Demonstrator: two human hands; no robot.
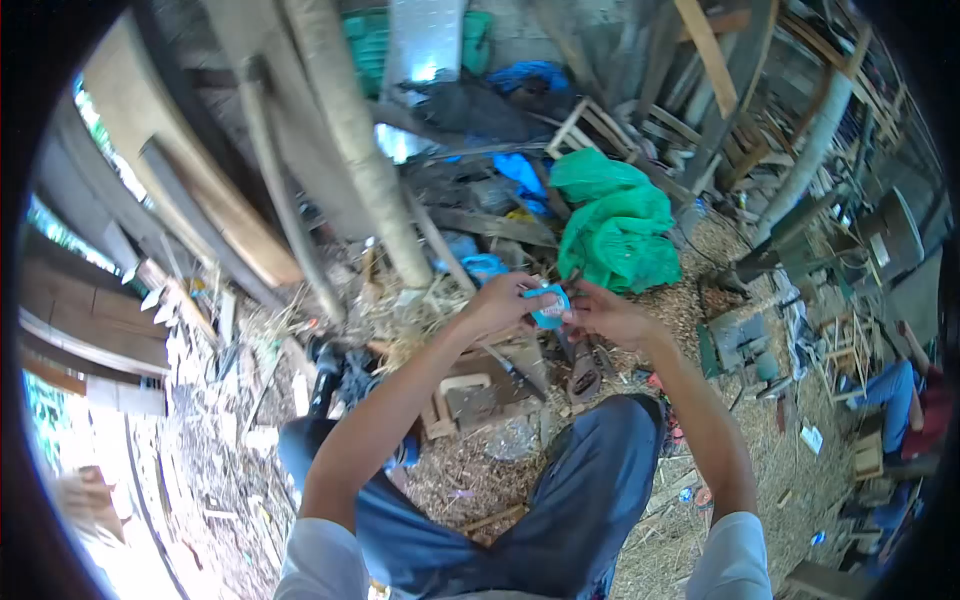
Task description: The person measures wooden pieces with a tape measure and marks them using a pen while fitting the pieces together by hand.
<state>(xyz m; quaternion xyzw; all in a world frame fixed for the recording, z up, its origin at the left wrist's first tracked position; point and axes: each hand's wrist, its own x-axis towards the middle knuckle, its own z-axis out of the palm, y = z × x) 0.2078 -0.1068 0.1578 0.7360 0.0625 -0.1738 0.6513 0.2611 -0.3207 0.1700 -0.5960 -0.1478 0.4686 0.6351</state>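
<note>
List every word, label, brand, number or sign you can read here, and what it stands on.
None can be read.
Small blue item between left hand and right hand: pale marks, perhaps print, too blurred to read.
Pale patch on the dark panel at right: possibly a label, too small to read.

Packet (pixel 551 314) between both hands (pixel 496 304) (pixel 612 318)

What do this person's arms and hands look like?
The left hand and right hand are human, ungloved, with no visible watch, markings or cables. The left sleeve and right sleeve are pale and short, leaving the forearms bare.
</note>
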